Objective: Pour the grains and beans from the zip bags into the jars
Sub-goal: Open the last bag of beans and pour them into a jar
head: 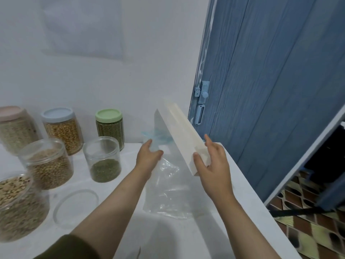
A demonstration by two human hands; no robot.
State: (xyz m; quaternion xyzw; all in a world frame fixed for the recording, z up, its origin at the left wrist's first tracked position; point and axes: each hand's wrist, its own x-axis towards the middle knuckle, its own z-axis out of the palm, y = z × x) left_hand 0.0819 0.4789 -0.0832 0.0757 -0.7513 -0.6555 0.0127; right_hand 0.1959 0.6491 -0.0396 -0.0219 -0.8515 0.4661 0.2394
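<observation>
Right hand (212, 161) grips a white box (183, 135) by its end; left hand (149, 154) pinches an empty zip bag (166, 184) near the table (214, 230) right edge.

The bag (168, 186) is thin, clear, crinkled plastic, glossy where it catches light. The jars (101, 159) are smooth clear plastic with matt pastel lids (108, 115). The pale board (183, 135) looks matt, perhaps painted wood. The blue door (270, 90) shows rough, grained wood.

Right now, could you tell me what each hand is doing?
Left hand: grips the empty zip bag.
Right hand: holds the white box at its near end.
</observation>
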